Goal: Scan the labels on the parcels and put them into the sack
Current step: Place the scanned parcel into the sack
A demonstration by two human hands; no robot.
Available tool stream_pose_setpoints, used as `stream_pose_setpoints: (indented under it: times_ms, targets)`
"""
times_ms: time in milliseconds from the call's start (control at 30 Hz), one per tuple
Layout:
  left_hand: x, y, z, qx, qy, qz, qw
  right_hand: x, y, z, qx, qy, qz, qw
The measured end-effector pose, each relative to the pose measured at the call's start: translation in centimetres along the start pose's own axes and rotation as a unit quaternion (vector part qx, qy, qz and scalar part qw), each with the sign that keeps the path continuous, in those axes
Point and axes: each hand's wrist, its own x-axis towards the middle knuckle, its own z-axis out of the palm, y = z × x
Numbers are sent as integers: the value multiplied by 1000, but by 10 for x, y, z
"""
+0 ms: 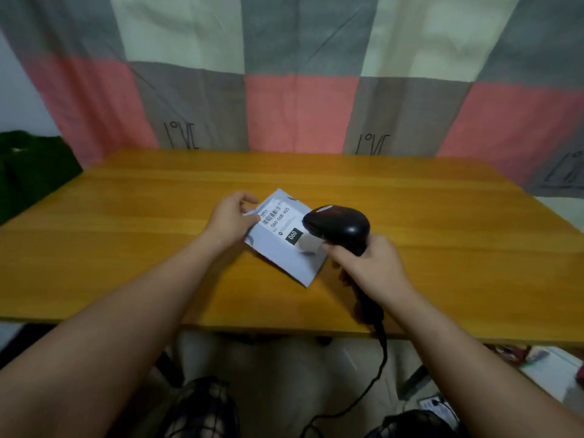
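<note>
Left grip [232,218]: thumb and fingers pinching the left edge of a pale blue mailer parcel [281,259], over the middle of the bench [126,248].
Shipping label [279,218]: facing up, barcode showing.
Right grip [369,263]: curled round the handle of a black barcode scanner [341,226], whose head is at the parcel's right edge.
Cable [380,352]: hangs past the bench front.

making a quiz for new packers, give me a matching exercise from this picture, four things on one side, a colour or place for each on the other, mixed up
Things:
1. parcel
2. scanner
3. table
4. cable

Descriptions:
a. black, gripped by the right hand
b. orange-brown wood
c. hangs down past the table's near edge
d. pale blue-grey, held at its edge by the left hand

Pairs: 1-d, 2-a, 3-b, 4-c
</note>
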Motion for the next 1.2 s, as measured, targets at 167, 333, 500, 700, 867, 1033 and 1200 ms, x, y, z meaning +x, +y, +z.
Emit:
stream_pose_setpoints:
  times_ms: [167,333,500,700,867,1033,1200]
  targets:
    - [-46,-10,-73,-36,38,66,996,-36,-27,58,31,-28,-40,998]
    - [-71,-7,-112,-40,53,90,994,-56,-50,93,45,-20,-65,997]
    - [-79,-3,-119,-53,63,93,992,-65,-56,106,54,-15,-63,996]
    - [-82,0,-117,-61,54,87,993,-67,-58,104,73,-18,-49,996]
    - [-83,1,-115,-59,55,92,993,-67,-54,102,75,-12,-46,996]
    - [-86,-5,-108,-46,46,98,993,-66,-44,100,88,-12,-46,995]
    - [-88,-14,-97,-48,88,103,990,-59,-40,88,132,-35,-11,990]
